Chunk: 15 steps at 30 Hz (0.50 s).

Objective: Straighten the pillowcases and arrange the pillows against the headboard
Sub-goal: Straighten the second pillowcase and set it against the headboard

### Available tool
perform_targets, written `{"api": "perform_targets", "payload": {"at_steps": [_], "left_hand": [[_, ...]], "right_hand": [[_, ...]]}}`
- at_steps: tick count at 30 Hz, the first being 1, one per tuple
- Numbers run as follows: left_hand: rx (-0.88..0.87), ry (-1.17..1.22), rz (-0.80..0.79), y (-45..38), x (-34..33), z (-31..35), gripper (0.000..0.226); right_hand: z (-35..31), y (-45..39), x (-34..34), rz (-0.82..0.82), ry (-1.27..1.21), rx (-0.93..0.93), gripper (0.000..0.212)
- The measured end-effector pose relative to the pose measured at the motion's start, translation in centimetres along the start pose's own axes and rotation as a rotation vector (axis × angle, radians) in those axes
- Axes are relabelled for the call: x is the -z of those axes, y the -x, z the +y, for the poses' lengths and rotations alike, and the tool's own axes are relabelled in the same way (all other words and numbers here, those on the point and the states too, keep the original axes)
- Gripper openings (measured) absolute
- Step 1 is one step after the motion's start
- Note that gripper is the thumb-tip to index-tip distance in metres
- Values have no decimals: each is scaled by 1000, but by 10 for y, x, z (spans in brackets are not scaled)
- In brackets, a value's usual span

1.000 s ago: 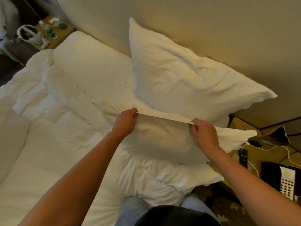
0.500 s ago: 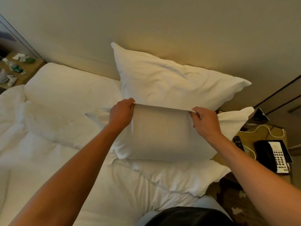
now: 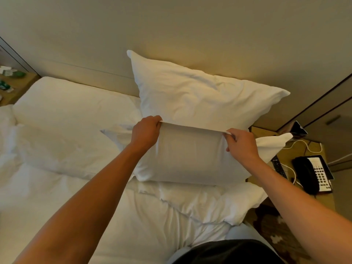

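Both hands pinch the top hem of the front pillow [image 3: 192,159], left hand [image 3: 145,133] and right hand [image 3: 242,144] pulling apart, likely to draw the slack case taut over its filling. This pillow stands just before the back pillow [image 3: 200,100], which leans on the headboard [image 3: 85,73]. The case looks only part-filled near the hem.

Four pillows [image 3: 200,103] (all white), one phone [image 3: 314,174]

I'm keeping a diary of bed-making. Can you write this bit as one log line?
left hand: pinches pillowcase edge | right hand: pinches same edge | front pillow: held up | back pillow: against headboard
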State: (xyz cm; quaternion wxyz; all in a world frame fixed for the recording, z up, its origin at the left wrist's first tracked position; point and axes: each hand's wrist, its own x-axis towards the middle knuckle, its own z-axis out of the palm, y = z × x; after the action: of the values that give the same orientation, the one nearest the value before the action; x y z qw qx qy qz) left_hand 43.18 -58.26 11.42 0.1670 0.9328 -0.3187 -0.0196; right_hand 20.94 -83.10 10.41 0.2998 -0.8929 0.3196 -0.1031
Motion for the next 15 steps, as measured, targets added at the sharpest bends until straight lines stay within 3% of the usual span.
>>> {"api": "perform_targets", "payload": {"at_steps": [6, 10, 15], "left_hand": [[-49, 7, 94, -41, 28, 16, 32], [-44, -9, 33, -44, 21, 10, 31], [80, -19, -133, -5, -12, -20, 30]], "right_hand": [[-11, -23, 28, 65, -9, 30, 31], [-6, -27, 26, -78, -16, -5, 33], [1, -10, -15, -273, 8, -42, 39]]}}
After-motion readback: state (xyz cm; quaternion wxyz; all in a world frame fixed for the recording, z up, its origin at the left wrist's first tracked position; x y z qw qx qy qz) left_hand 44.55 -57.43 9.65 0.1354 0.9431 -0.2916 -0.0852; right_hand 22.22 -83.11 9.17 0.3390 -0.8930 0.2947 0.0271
